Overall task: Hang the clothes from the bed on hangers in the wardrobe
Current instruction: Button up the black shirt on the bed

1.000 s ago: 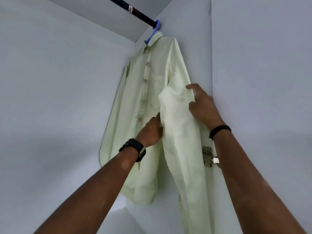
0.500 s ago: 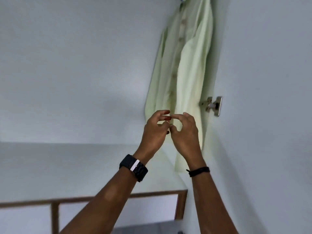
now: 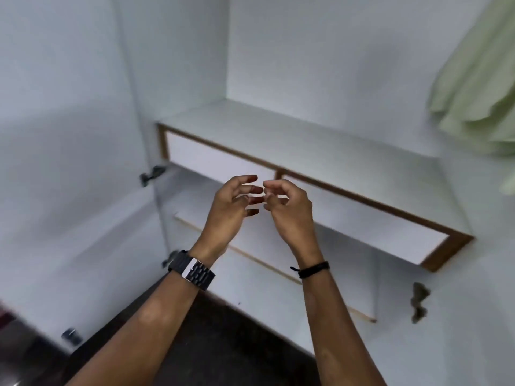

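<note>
So the wardrobe (image 3: pixel 306 65) stood open straight ahead; its left door (image 3: pixel 55 162) swung out to the left, with hinges (image 3: pixel 152 175) down its inner edge; a shelf (image 3: pixel 306 140) ran across the inside, and two drawers (image 3: pixel 223 162) sat side by side right under it; a lower shelf (image 3: pixel 250 246) sat further down, below the drawers. The shirt (image 3: pixel 479 87) hung at the far right, above the shelf's right end. Both hands were up in front of the drawers; left hand (image 3: pixel 231 210) just left of the right hand (image 3: pixel 289 207), fingertips nearly meeting, neither one touching anything; the floor (image 3: pixel 223 344) lay below the forearms, in front of the wardrobe.
</note>
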`<action>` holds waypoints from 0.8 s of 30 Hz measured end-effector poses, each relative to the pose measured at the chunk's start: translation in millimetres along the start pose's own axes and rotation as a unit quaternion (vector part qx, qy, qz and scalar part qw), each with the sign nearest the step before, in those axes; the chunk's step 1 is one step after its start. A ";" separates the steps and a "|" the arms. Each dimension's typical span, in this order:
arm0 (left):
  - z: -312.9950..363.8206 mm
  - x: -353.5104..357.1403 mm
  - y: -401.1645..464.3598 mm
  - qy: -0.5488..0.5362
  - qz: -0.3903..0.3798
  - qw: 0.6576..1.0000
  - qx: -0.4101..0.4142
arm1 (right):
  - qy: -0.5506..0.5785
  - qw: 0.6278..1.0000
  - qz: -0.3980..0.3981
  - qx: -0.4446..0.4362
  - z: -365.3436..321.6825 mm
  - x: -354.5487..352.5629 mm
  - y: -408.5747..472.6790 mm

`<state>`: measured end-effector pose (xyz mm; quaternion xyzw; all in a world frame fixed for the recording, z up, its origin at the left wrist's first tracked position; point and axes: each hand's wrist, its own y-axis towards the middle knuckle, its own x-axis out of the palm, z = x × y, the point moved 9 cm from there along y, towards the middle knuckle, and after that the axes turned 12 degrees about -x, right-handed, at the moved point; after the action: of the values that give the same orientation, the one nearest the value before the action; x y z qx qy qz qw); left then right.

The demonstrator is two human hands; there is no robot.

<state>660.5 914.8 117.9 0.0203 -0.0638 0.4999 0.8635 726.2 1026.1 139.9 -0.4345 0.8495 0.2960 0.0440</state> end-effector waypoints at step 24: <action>-262.2 -539.7 -360.6 -0.031 0.446 0.865 -0.227 | 0.083 0.854 -0.512 0.033 -63.9 582.8 -399.9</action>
<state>730.8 296.2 -201.9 -0.1913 -0.2040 0.8025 0.5270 683.0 397.7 -186.9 -0.8293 0.5165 0.1666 0.1329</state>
